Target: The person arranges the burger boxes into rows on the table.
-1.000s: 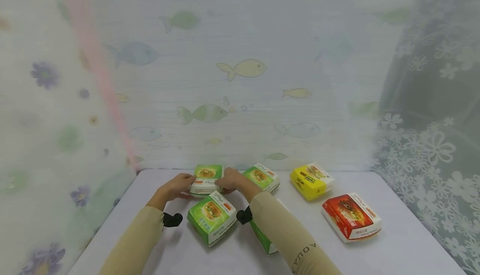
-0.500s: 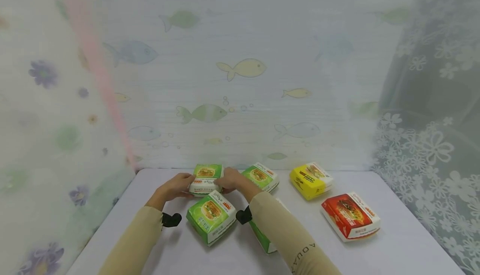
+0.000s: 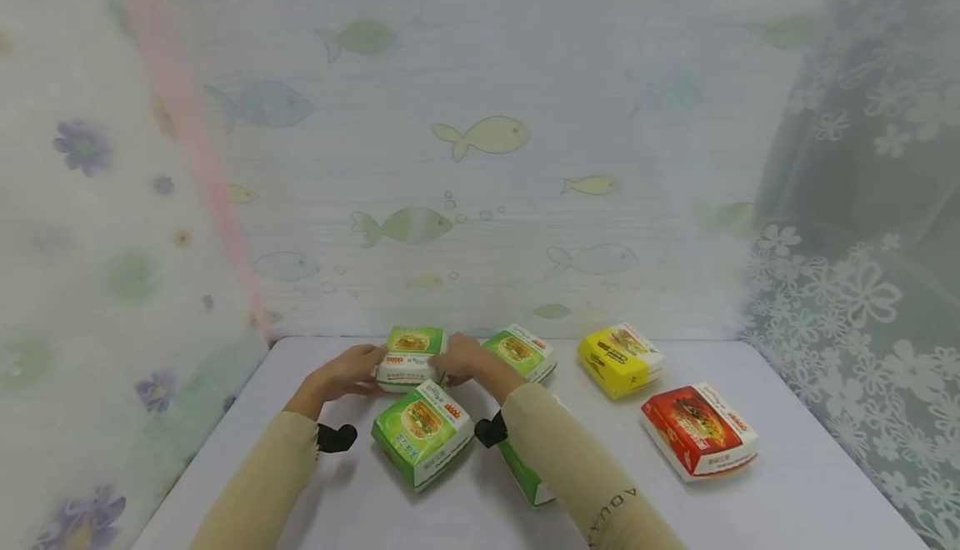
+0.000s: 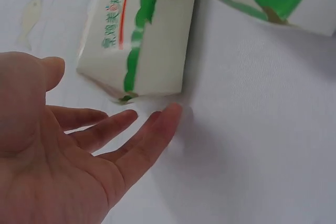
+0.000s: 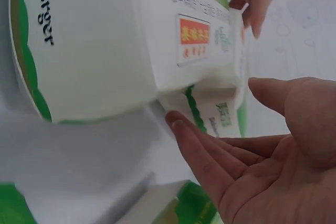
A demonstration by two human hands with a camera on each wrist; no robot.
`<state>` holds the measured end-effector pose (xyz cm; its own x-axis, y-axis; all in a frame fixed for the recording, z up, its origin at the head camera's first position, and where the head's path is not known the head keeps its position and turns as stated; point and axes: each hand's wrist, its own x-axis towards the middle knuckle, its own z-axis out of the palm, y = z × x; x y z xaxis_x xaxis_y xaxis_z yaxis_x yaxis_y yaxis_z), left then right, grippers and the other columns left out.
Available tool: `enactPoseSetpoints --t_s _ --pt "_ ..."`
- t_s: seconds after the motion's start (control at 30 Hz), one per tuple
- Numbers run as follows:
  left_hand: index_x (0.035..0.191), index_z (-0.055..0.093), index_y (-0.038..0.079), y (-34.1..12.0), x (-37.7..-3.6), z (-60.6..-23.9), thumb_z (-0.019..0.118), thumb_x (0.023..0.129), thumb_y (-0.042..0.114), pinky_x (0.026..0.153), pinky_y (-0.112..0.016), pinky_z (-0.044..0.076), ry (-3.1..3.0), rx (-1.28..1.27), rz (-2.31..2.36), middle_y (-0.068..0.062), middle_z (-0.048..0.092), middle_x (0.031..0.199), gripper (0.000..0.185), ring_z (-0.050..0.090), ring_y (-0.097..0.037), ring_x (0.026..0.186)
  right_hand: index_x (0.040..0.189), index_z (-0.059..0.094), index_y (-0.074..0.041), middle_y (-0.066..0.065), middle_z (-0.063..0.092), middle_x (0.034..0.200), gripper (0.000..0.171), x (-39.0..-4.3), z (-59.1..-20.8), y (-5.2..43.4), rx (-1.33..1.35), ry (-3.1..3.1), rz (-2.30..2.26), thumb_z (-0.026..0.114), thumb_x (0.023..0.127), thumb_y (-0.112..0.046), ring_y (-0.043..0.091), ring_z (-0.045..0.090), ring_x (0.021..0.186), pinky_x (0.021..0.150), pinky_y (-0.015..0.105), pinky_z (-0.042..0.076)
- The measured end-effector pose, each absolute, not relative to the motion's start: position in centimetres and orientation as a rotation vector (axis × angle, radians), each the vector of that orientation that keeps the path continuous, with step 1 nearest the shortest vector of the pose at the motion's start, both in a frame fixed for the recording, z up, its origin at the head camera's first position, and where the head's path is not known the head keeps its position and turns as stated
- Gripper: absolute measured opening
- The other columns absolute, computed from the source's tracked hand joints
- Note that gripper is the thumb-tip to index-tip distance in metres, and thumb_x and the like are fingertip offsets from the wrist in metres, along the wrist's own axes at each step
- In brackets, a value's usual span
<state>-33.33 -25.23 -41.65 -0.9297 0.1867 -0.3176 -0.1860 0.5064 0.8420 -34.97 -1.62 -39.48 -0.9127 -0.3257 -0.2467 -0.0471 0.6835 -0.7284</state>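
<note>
Green-white burger box [image 3: 408,356], upright on table

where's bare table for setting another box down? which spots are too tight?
Free: the front right of the table, near the red box, and the left strip by the left hand. A smaller gap lies between the yellow box and the red one. Crowded: the middle, where the green boxes and the right hand cluster.

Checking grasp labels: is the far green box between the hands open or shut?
Shut: the far green box has its lid flat on top, no gap visible, flanked by both hands.
</note>
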Motion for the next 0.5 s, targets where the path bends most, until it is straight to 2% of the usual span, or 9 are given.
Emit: enactPoseSetpoints --t_s 0.17,0.27,0.33,0.5 --pt "0.153 0.025 -0.012 -26.2 -33.0 -41.2 0.034 0.112 0.042 0.097 -0.05 0.055 2.437 0.014 1.326 -0.035 0.033 0.153 0.068 0.05 -0.048 0.13 0.104 0.06 0.002 0.016 0.063 0.092 0.031 -34.4 -38.3 -0.4 -0.345 2.557 -1.027 0.062 0.103 -0.028 0.034 0.073 0.091 0.083 0.042 0.061" --pt "0.154 0.023 -0.012 -26.5 -32.3 -40.7 0.037 0.111 0.044 0.094 -0.048 0.057 2.477 0.023 1.275 -0.035 0.029 0.156 0.072 0.05 -0.048 0.13 0.11 0.062 0.006 0.021 0.066 0.108 0.038 -33.8 -37.4 0.5 -0.383 2.543 -1.001 0.062 0.103 -0.031 0.034 0.072 0.094 0.084 0.043 0.061" --pt "0.155 0.02 -0.013 -26.6 -31.6 -40.4 0.039 0.111 0.045 0.093 -0.046 0.058 2.5 0.026 1.241 -0.036 0.027 0.157 0.076 0.051 -0.047 0.131 0.115 0.063 0.008 0.022 0.066 0.113 0.043 -33.2 -37.0 1.0 -0.406 2.537 -0.99 0.062 0.103 -0.033 0.034 0.072 0.095 0.085 0.044 0.06" --pt "0.154 0.02 -0.014 -26.6 -29.6 -39.9 0.044 0.11 0.045 0.09 -0.044 0.059 2.542 0.04 1.192 -0.038 0.029 0.155 0.078 0.053 -0.046 0.129 0.131 0.059 0.011 0.021 0.068 0.11 0.053 -31.8 -36.5 2.2 -0.455 2.524 -0.939 0.062 0.103 -0.034 0.032 0.07 0.097 0.085 0.044 0.06"
